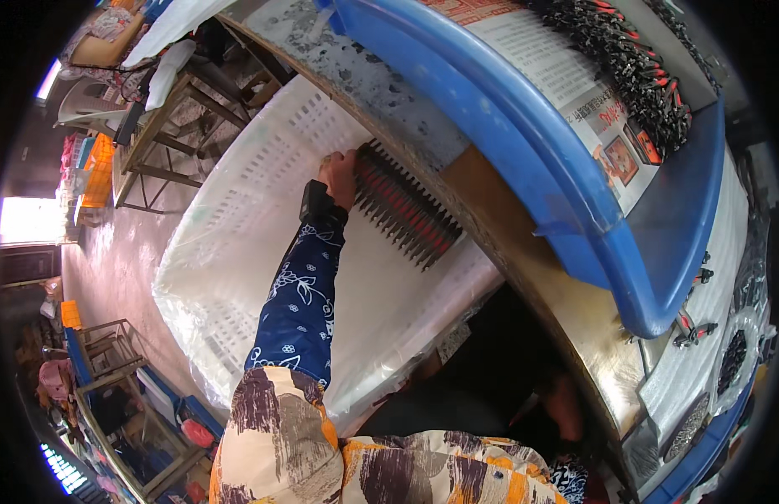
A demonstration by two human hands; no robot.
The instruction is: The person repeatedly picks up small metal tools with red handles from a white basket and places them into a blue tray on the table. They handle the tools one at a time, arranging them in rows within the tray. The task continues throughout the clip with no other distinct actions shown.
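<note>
My left arm, in a navy floral sleeve, reaches into a white perforated basket [230, 197] lined with clear plastic. At the far side of the basket my left hand [340, 178] is closed on the upper left end of a row of black-and-red pieces [406, 206]. These slim pieces lie side by side like the teeth of a comb; I cannot tell their exact kind. Down in the shadow by the bench edge, my right hand [563, 409] shows only in part, next to a patterned cuff. Its fingers are too dark to make out.
A bench [524, 252] runs diagonally beside the basket. On it stands a blue tray [566, 181] with newspaper and a heap of black-and-red pieces [633, 67]. Several loose pieces lie on white foam at the right [696, 332]. Wooden frames [162, 143] stand at the left.
</note>
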